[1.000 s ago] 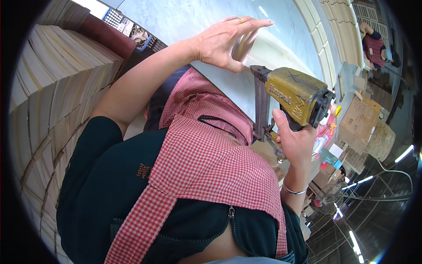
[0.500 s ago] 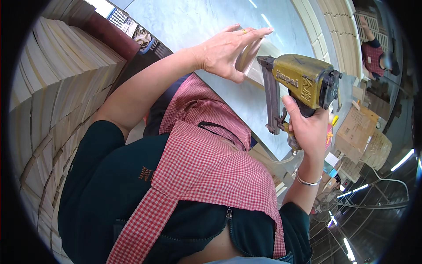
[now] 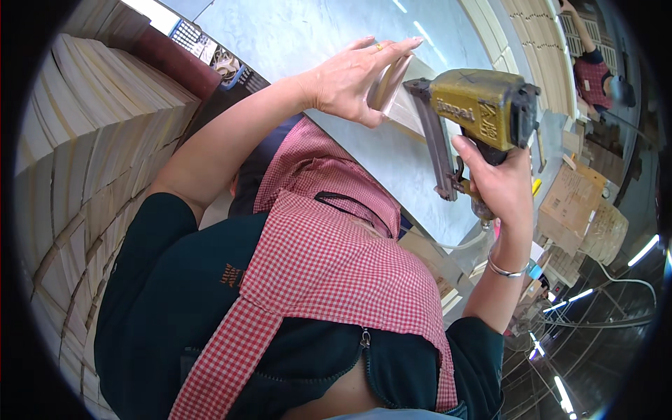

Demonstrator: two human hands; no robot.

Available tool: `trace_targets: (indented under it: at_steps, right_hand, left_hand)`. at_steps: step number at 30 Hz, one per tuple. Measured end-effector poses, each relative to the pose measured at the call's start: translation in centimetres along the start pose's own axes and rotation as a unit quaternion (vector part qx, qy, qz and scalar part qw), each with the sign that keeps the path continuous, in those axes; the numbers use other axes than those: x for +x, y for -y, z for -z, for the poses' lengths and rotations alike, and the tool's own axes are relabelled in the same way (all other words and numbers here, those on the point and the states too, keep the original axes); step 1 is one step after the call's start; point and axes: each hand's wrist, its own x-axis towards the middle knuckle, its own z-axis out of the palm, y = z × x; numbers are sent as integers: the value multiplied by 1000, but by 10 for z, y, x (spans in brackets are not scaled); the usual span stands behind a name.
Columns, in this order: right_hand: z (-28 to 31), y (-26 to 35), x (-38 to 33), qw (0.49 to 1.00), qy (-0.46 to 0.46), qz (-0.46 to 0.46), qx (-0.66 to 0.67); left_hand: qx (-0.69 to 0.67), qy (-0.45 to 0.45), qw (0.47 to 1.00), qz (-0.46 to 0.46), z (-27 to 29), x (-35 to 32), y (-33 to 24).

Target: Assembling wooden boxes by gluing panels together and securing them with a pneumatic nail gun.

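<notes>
My left hand [image 3: 357, 80] is closed around a pale wooden piece [image 3: 402, 94] held against the grey worktable [image 3: 308, 35]. A ring shows on one finger. My right hand [image 3: 497, 185] grips the handle of a yellow pneumatic nail gun [image 3: 476, 115], whose dark nose and magazine press against the wooden piece just right of my left fingers. A bangle circles my right wrist. A red checked apron over a dark green shirt fills the middle of the view.
Tall stacks of pale wooden boards [image 3: 91, 154] rise on the left. Cardboard boxes [image 3: 574, 203] sit at the right. Another person in a red checked top [image 3: 595, 70] works at the far upper right. More wooden frames [image 3: 532, 35] lie along the table's far side.
The nail gun has risen and swung left until its nose meets the wooden piece. My left hand has shifted slightly while keeping hold of that piece.
</notes>
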Motion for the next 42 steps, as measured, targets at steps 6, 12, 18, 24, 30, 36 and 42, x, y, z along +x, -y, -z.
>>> trace_targets:
  at_steps: [6,12,18,24,30,36,42]
  right_hand:
    - [20,-49,-43,977,-184,-96,51]
    - [44,-188,-112,936,-315,-106,118]
    - [27,-392,-187,901,-352,-215,-134]
    - [17,-470,-206,844,-323,-345,-253]
    - [15,-497,-185,840,-363,-342,-216]
    - [29,-473,-127,818,-491,-135,-267]
    - [-30,-423,-19,877,-471,39,-87]
  left_hand:
    - [16,-9,999,-26,-5,0,1]
    - [-39,11,996,77,27,-8,-37]
    - [-522,0,729,443,82,-56,-61]
    - [-609,-6,590,530,64,-117,-62]
    - [-30,-159,918,362,71,-111,-62]
    - [404,148,898,92,61,-91,-119]
    - [438,109,888,90,53,-85,-127]
